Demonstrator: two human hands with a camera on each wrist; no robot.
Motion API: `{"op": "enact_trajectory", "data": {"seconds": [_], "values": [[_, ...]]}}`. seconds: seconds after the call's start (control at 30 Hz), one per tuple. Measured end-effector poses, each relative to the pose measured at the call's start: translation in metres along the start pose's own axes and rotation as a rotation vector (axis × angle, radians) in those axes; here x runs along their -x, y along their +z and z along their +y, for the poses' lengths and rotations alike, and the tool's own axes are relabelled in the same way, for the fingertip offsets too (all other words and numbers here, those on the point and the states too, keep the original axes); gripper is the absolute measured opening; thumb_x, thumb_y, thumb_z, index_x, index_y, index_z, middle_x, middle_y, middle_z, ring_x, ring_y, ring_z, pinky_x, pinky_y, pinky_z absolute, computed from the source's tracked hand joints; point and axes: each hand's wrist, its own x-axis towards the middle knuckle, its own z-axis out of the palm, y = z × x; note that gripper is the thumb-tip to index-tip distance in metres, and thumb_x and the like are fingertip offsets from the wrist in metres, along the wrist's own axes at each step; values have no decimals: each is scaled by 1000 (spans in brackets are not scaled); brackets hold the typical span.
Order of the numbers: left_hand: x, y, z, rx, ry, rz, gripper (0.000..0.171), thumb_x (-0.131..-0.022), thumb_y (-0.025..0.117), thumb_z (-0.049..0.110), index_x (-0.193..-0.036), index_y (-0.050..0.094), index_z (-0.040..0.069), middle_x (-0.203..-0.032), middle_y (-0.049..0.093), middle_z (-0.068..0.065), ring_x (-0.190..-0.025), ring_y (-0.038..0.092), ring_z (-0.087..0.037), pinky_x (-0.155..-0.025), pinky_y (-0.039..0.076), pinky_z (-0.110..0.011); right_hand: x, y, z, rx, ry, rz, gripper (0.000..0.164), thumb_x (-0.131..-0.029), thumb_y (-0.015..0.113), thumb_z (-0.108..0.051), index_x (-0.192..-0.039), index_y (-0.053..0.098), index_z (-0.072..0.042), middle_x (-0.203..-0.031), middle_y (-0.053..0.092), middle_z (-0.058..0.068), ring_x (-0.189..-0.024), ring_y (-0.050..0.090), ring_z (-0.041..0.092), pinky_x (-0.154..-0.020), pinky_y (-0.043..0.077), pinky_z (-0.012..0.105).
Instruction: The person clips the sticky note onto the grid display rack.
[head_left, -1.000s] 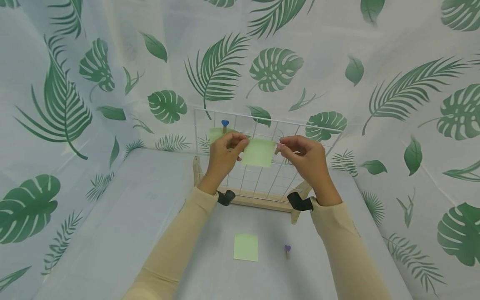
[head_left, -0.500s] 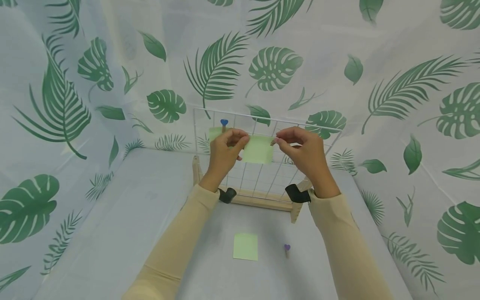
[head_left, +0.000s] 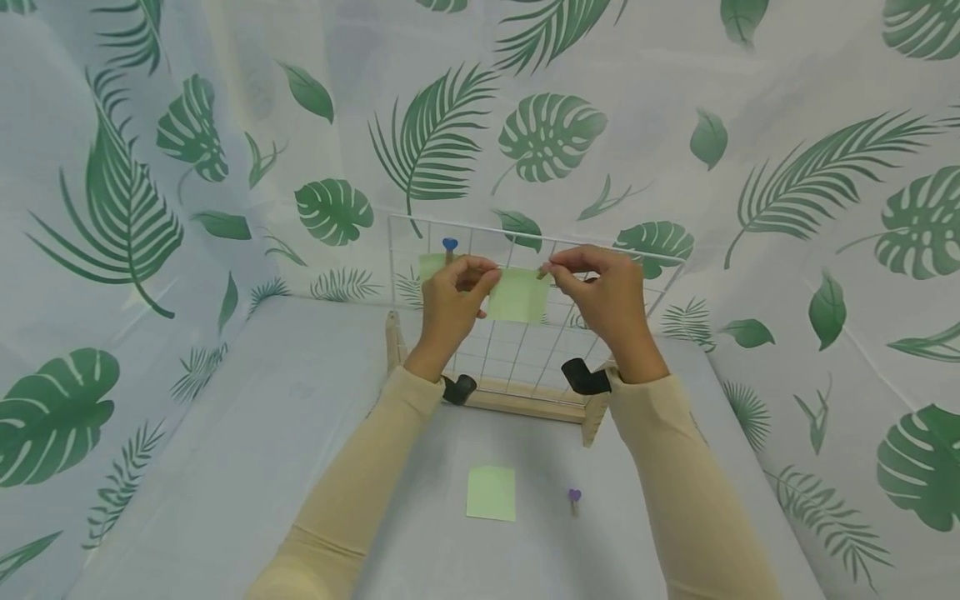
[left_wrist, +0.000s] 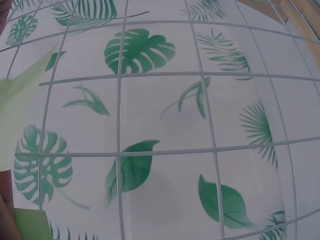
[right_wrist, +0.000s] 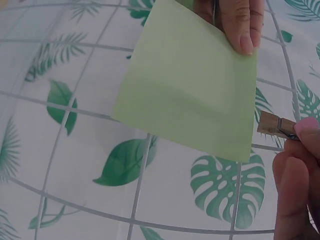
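Observation:
A light green sticky note point(head_left: 519, 296) is pinched at its left edge by my left hand point(head_left: 448, 308), in front of the white wire grid point(left_wrist: 119, 115). My right hand point(head_left: 603, 292) pinches a small wooden clothespin point(right_wrist: 271, 123) with a pink end, close to the note's upper right corner. In the right wrist view a narrow gap shows between the clothespin's tip and the paper's edge. Another green note point(head_left: 431, 265) hangs on the grid at the upper left under a clothespin with a blue heart point(head_left: 450, 244), partly hidden behind my left hand.
The grid stands on a wooden base point(head_left: 517, 407) on the white table. Nearer me lie one green sticky note point(head_left: 491, 494) and a clothespin with a purple heart point(head_left: 574, 497). Leaf-printed cloth point(head_left: 555, 137) surrounds the table at the back and sides.
My right hand has moved left and slightly up, bringing the clothespin to the note's upper right corner. The held note has risen a little; my left hand keeps its pinch.

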Motion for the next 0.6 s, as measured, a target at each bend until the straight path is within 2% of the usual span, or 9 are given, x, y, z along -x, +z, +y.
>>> {"op": "enact_trajectory", "data": {"seconds": [0.17,0.3,0.6], "values": [[0,2,0,1,1,18,18,-103,77,17,-109,77,0,-98,79,-14,-82,75,-26,-55,59,-25,-5,6,-1,27,-68,53,6,-96,80,-2,-95,83,3,-96,81,20,-79,76,38,-63,42,7],[0,3,-1,8,5,27,18,-104,76,17,-109,77,0,-100,79,-14,-83,75,-26,-55,59,-24,-8,12,-2,79,-104,36,6,-97,79,0,-96,84,4,-96,81,20,-71,77,38,-57,40,7],[2,7,-1,-11,30,41,18,-104,75,17,-111,76,0,-104,79,-14,-86,76,-27,-54,58,-24,-12,18,-8,127,-80,-32,12,-99,71,3,-96,83,4,-94,81,21,-66,77,36,-51,38,9]]}}
